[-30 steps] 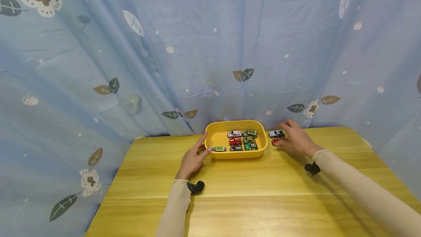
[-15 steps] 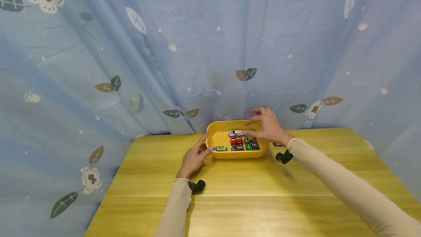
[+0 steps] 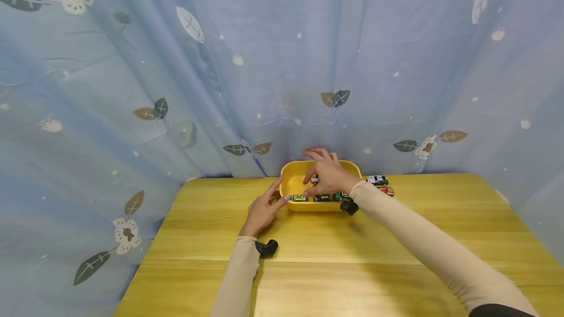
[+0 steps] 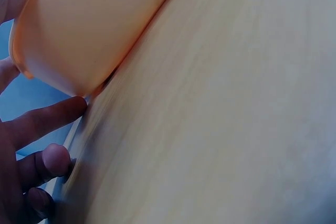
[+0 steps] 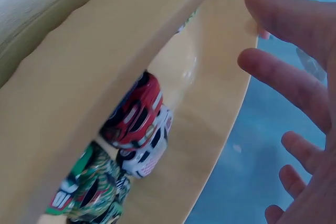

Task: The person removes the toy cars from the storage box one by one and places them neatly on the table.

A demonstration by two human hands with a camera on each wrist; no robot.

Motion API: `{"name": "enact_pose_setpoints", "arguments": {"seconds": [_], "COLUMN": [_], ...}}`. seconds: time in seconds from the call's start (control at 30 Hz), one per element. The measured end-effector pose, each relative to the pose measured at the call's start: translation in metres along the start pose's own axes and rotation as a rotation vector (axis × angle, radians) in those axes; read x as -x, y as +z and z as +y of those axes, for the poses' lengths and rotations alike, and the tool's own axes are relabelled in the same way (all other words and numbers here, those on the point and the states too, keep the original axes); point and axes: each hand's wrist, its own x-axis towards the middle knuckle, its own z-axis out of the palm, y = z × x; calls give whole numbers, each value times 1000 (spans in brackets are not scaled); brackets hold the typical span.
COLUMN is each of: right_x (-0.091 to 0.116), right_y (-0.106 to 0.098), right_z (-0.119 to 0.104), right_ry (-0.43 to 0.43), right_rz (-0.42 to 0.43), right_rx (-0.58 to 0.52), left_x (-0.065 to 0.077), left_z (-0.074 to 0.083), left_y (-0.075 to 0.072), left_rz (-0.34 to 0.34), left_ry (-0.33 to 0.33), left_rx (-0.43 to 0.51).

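Note:
A yellow box [image 3: 291,206] with several toy cars inside stands at the back of the table. My left hand [image 3: 261,213] rests against its left end, thumb and index finger spread and fairly straight. My right hand [image 3: 331,176] hovers over the box, its thumb and fingers apart with nothing between them. In the head view it partly covers the cars; a lime-green car [image 3: 299,198], a dark car [image 3: 322,198] and a green car [image 3: 338,196] show along the front wall. The right wrist view shows a red car [image 5: 137,111], a white car [image 5: 149,145] and a camouflage car [image 5: 94,184].
To the right of the box, a white-and-dark toy car [image 3: 377,180] and an orange-red toy car [image 3: 386,191] lie on the wooden table [image 3: 308,278]. A blue patterned curtain [image 3: 264,62] hangs directly behind the table's far edge.
My right hand has moved left, from the two cars on the table to above the box. My left hand stays at the box's left end. The view has shifted slightly.

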Motion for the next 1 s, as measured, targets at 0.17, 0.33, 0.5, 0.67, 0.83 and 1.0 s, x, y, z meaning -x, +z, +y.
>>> {"name": "enact_pose_setpoints", "arguments": {"seconds": [0.17, 0.33, 0.5, 0.67, 0.83, 1.0], "right_x": [-9, -16, -22, -32, -39, -40], "right_y": [10, 15, 13, 14, 19, 27], "right_z": [-4, -5, -5, -10, -16, -18], "right_ry": [-26, -55, -82, -134, -153, -179], "right_rz": [-43, -82, -116, -175, -209, -201], "right_rx": [17, 34, 77, 159, 212, 229], "left_x": [3, 5, 2, 0, -1, -1], "left_z": [-1, 0, 1, 1, 0, -1], "left_y": [1, 1, 0, -1, -2, -1], "left_rz": [-4, -7, 7, -7, -9, -15], "left_ry": [-8, -3, 1, -13, -13, -3], "left_rx": [-9, -16, -17, -11, -21, -28]}}
